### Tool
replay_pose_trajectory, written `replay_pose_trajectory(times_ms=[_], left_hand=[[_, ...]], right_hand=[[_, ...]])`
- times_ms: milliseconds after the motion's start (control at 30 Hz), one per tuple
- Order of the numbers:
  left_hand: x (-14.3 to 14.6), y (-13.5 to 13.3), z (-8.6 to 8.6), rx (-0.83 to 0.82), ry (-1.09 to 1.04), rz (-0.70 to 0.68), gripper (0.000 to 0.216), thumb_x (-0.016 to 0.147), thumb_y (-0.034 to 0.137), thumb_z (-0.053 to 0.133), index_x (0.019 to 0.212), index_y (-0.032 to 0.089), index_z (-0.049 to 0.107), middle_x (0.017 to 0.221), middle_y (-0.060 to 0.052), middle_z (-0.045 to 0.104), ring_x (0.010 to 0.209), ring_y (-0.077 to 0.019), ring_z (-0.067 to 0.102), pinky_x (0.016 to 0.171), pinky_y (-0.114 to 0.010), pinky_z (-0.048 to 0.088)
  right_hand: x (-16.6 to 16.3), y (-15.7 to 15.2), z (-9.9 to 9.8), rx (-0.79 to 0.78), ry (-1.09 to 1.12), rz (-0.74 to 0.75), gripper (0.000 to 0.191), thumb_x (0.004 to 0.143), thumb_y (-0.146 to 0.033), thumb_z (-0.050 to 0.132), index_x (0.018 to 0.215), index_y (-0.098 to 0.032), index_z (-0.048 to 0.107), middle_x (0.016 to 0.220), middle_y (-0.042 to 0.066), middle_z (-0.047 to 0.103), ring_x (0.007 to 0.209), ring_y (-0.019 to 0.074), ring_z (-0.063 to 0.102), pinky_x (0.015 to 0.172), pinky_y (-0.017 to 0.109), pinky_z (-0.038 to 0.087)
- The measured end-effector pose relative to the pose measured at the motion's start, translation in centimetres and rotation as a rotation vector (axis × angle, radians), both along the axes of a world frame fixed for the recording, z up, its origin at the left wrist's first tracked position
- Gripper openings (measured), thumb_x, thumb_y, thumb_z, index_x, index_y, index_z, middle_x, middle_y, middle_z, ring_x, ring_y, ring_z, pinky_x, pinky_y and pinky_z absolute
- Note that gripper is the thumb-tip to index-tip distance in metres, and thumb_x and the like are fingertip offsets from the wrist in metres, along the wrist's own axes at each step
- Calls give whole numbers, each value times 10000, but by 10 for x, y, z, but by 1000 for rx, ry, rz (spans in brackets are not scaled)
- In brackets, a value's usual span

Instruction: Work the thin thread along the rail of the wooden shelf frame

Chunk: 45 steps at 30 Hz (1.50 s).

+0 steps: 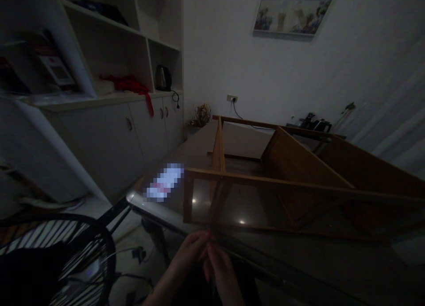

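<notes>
The room is dim. My left hand and my right hand are together low in the view, just in front of the near edge of a glossy dark table. Their fingers are curled and pressed against each other, pinched around something I cannot make out. On the table just beyond them lies a wooden shelf frame on its side, with slanted dividers. Its near bottom rail is closest to my fingertips.
A blurred-out flat object lies on the table's left corner. A black wire-grille fan stands at lower left. White cabinets with shelves, a red cloth and a kettle line the left wall.
</notes>
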<state>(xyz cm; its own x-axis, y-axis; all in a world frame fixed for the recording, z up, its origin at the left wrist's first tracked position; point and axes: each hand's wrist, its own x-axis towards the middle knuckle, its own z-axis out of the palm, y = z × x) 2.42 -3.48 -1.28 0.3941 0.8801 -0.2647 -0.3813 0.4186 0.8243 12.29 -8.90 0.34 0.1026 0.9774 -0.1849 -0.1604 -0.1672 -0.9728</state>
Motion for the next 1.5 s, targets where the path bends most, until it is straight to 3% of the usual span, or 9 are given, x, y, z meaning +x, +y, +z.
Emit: replay_pose_trajectory(times_ms=[200,367,467,567,700,833,967,1200,1500], left_hand=[[6,1,1,-33,65,129,400,577,512,765,624,125,672,503,20,562,508,-98,490,523,-193,379],[1,-1,1,-27,88,112,407,628,530,725,719,134,707,612,3,629,574,-108,516,552,-194,390],[0,1,-4,-24,43,83,385,632,498,742,691,121,697,567,10,603,538,-92,500,526,-183,369],[1,2,-9,-33,-53,30,376,653,485,734,693,115,688,577,-10,621,534,-105,529,529,-193,384],[3,3,-10,-4,-55,3,358,666,465,733,663,111,679,579,-19,632,514,-103,534,516,-192,388],[2,3,-7,-34,-74,-12,384,642,481,743,622,108,657,543,-6,599,480,-88,501,489,-187,365],[2,1,1,-44,-68,12,381,617,473,765,629,105,663,537,2,585,481,-78,481,488,-180,346],[0,3,4,-48,-33,4,380,609,477,767,669,107,700,573,-12,619,525,-94,509,553,-204,376],[-3,4,6,-37,-34,-42,353,649,459,745,669,111,690,552,4,590,495,-79,473,510,-185,344]], right_hand=[[1,2,-3,-185,696,219,234,750,-427,618,701,-204,568,458,-125,166,422,65,70,420,180,158],[-2,0,-2,-157,864,264,176,789,-374,569,711,-217,586,448,-126,112,441,78,6,427,169,167],[-7,2,-2,-183,655,244,356,802,-539,519,722,-205,613,428,-121,174,398,72,93,397,176,202],[-9,0,-6,-91,130,86,605,817,-701,339,744,-186,648,398,-77,343,332,84,296,356,202,276],[-6,-7,-7,59,-234,-49,465,798,-619,510,973,-217,667,714,29,690,652,172,658,562,224,481],[0,-8,0,216,-550,-85,357,886,-460,476,1089,-227,655,1010,81,716,911,210,680,744,243,510],[2,-4,4,320,-829,-104,324,915,-374,449,1066,-213,685,1020,114,715,897,241,690,775,287,509],[-2,-5,3,219,-715,-92,365,930,-394,409,1017,-191,699,917,113,737,849,234,701,748,279,520],[-9,-6,-4,252,-601,-130,398,932,-415,385,1081,-182,671,1033,128,709,990,236,660,806,281,519]])
